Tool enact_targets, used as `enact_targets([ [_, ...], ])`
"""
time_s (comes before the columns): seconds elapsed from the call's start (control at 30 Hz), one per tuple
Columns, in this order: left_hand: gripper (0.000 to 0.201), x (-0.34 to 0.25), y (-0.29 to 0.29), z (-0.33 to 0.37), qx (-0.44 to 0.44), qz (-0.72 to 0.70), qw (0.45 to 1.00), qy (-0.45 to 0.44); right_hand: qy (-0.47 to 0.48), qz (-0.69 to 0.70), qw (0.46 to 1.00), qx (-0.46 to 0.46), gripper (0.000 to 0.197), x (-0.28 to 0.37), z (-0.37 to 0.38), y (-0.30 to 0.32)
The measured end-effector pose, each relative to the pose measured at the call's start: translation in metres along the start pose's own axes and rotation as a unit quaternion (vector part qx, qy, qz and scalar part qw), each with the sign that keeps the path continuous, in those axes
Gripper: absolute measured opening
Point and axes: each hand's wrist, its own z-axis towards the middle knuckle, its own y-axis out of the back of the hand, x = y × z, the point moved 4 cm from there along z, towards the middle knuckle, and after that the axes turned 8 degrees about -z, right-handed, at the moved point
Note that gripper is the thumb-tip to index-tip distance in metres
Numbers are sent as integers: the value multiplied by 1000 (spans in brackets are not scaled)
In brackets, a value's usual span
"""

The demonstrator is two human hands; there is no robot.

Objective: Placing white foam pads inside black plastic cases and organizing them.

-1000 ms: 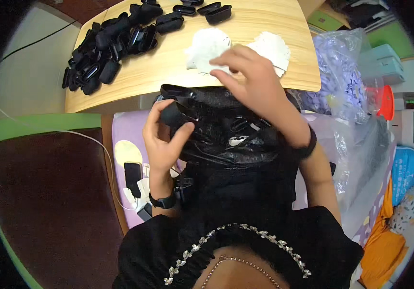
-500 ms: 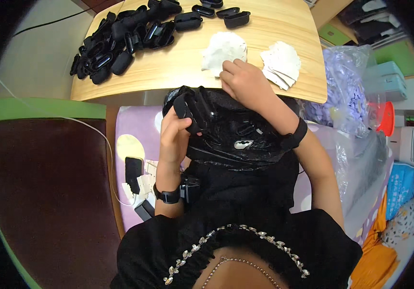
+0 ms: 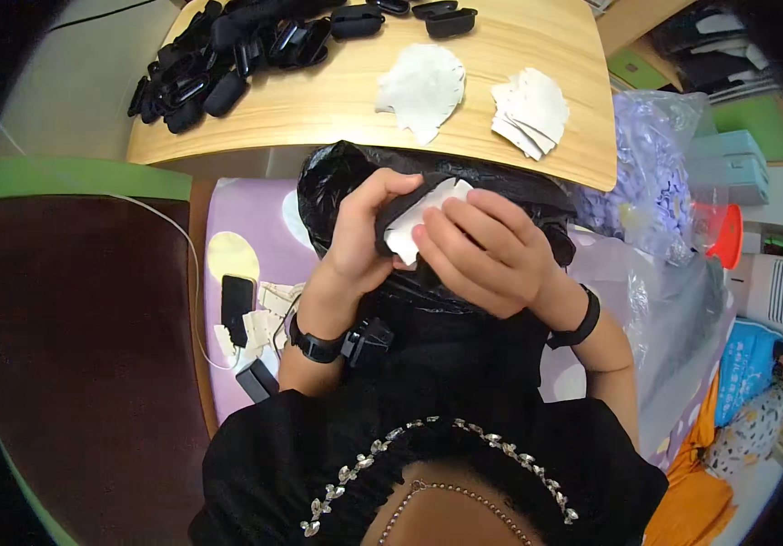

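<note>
Over my lap, my left hand [image 3: 358, 227] grips a small black case [image 3: 393, 211], its fingers wrapped round the outer side. With curled fingers, my right hand [image 3: 493, 255] presses a thin white cut-out piece [image 3: 412, 226] against the case's near face. The fingertips hide part of both. A black plastic bag [image 3: 332, 173] lies crumpled across my lap beneath the hands. Beyond them on the wooden table are a stack of white cut-outs [image 3: 428, 86] and a second, fanned stack [image 3: 532, 109] to its right.
Many black cases [image 3: 196, 77] are heaped on the table's [image 3: 346, 118] far left. Left of my lap lie a phone [image 3: 237, 305], white scraps [image 3: 262, 329] and a white cable [image 3: 176, 235]. At the right stand a clear bag of lilac items [image 3: 651, 173] and a red container [image 3: 728, 235].
My right hand has come back from the left stack to my lap, bringing a white cut-out to the case. My left hand has raised and turned the case.
</note>
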Motion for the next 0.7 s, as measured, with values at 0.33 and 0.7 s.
enact_targets([
  [0.33,31,17,-6,8,28,2,999,33,-140,48,986,75,24,7,-17,3],
  [0.7,32,30,7,21,3,25,999,34,-202,21,964,169,28,14,-22,-7],
])
